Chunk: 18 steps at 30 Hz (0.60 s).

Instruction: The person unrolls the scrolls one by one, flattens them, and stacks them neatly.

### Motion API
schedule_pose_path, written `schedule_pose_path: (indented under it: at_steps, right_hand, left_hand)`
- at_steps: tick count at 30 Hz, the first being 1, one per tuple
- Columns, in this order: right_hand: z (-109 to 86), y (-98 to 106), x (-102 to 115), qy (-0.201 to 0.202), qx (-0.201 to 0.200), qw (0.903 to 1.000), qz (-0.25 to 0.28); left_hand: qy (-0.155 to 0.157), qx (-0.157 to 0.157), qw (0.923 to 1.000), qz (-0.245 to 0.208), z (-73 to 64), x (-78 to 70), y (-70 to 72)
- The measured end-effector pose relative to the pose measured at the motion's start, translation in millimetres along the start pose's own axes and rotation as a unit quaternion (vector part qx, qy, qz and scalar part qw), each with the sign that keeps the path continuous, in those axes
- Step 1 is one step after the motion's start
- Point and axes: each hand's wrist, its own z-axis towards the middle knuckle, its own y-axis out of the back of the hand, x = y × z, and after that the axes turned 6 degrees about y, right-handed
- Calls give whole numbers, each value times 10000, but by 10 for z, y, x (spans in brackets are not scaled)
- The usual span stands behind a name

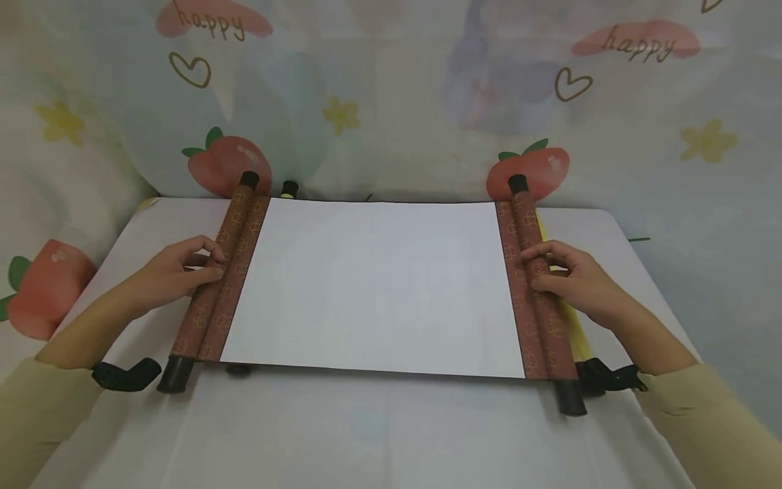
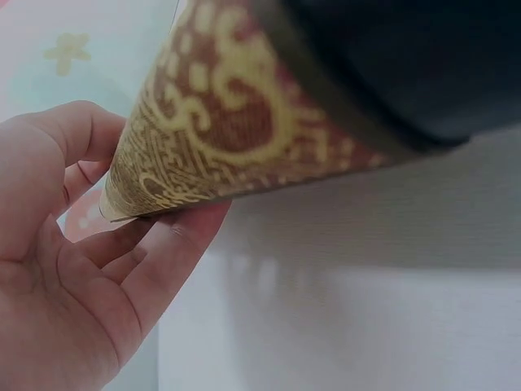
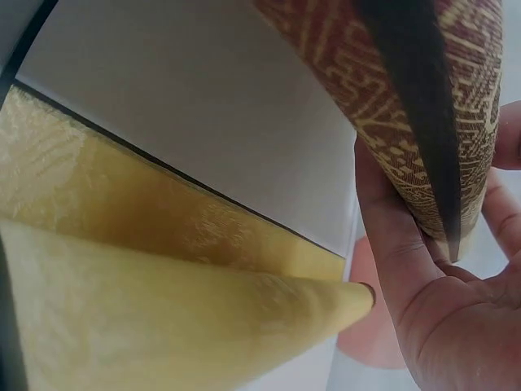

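Note:
A hanging scroll with a blank white sheet (image 1: 379, 285) lies unrolled between two brown-red patterned rollers, each with black end caps. My left hand (image 1: 171, 272) grips the left roller (image 1: 201, 312) about halfway along, thumb on the near side and fingers beyond. On the other side, my right hand (image 1: 577, 278) holds the right roller (image 1: 552, 326) the same way. In the left wrist view, fingertips reach beneath the patterned roller (image 2: 220, 114). A second scroll with a yellow roller (image 3: 163, 309) lies below the right roller, mostly hidden by the white sheet.
Under everything is a table with a white cover (image 1: 342, 435). A cloth backdrop (image 1: 391, 102) printed with peaches, hearts and "happy" rises right behind its far edge. Black end caps (image 1: 290, 188) of the lower scroll peek out at the left.

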Motion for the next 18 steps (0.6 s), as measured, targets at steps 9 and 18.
schedule_pose_path:
  at_steps: [9,18]
  right_hand:
    - [81,-34,-28,-129,103,9997,-197]
    - [222,-86,-95,-212,146,9997,11]
  left_hand:
    - [68,66,9999,112,48,-18,12]
    - [184,10,9997,136,135,6,33]
